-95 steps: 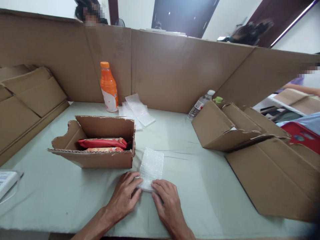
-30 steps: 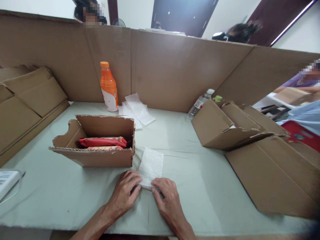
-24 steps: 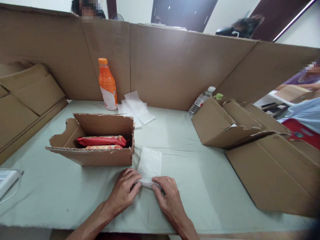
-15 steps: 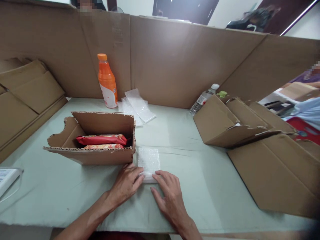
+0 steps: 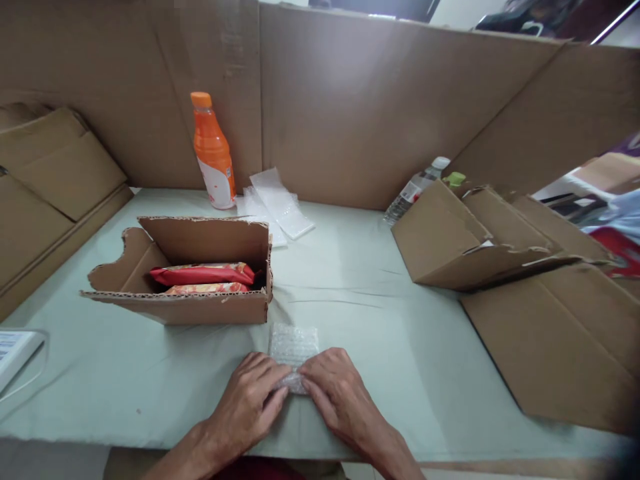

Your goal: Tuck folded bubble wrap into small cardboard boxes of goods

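The hands (image 5: 250, 391) partly hide the bubble wrap (image 5: 294, 339), and the view's left edge crops a white device (image 5: 19, 353).

I see the person's bare left hand (image 5: 254, 392) and bare right hand (image 5: 340, 390) nearly meeting, fingers bent, thumbs bodyward, bare, sleeveless forearms (image 5: 195, 445) angling inward.

Clear bubble wrap (image 5: 294, 339), near end folded, on pale-green cloth (image 5: 400, 360)
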A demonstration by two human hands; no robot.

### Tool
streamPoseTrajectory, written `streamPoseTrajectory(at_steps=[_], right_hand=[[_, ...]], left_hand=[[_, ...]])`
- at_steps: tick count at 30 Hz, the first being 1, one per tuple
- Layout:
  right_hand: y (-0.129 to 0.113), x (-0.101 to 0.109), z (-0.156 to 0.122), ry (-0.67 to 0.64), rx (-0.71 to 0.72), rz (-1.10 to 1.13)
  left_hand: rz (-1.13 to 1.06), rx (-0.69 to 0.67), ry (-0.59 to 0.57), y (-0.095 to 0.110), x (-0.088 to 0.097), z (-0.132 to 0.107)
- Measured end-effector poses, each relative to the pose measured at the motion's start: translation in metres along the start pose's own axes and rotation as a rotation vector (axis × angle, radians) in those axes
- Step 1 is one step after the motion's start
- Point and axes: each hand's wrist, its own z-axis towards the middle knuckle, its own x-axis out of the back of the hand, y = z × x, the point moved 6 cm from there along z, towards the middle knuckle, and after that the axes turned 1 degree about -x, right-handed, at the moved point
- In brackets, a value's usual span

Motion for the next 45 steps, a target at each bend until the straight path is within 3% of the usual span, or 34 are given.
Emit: streamPoseTrajectory(at_steps=[4,6,9,12,14,18,21,23,28,35,38,41,43,45], right_hand=[[-0.002,0.006,-0.008,0.106,0.015,-0.027],[0.001,0.002,-0.009,0.084,0.008,-0.093],[0.005,-0.008,-0.008,0.027,-0.015,-0.15],[0.006,-0.011,-0.007,0.03,-0.025,-0.066],[0.006,-0.01,-0.007,0.027,-0.032,0.026],[0.016,-0.004,-0.012,0.105,-0.163,0.166],[0.022,0.001,-0.018,0.194,-0.31,0.235],[0.016,-0.002,-0.019,0.185,-0.339,0.298],[0.001,-0.014,-0.017,0.065,-0.334,0.433],[0.01,-0.023,-0.019,-0.056,-0.372,0.621],[0.025,0.0,-0.012,0.073,-0.391,0.54],[0.032,0.05,0.003,0.315,-0.389,0.416],[0.02,0.086,0.025,0.403,-0.315,0.311],[-0.002,0.114,0.057,0.411,-0.205,0.181]], left_hand=[[0.014,0.097,-0.022,-0.006,0.001,0.005],[0.072,0.127,-0.022,-0.009,0.002,0.007],[0.118,0.109,0.074,-0.007,0.006,0.006],[0.047,0.052,0.093,-0.001,0.009,0.001],[-0.031,0.089,0.097,-0.003,0.012,-0.003],[-0.238,0.39,0.21,-0.026,0.022,-0.018],[-0.542,0.649,0.18,-0.042,0.008,-0.032],[-0.741,0.737,0.136,-0.046,-0.006,-0.037],[-0.9,0.758,0.176,-0.042,-0.022,-0.037],[-0.87,0.641,0.252,-0.027,-0.02,-0.03],[-0.712,0.508,0.32,-0.032,-0.002,-0.03],[-0.546,0.385,0.368,-0.04,0.022,-0.029],[-0.449,0.365,0.4,-0.046,0.037,-0.028],[-0.376,0.368,0.44,-0.052,0.047,-0.025]])
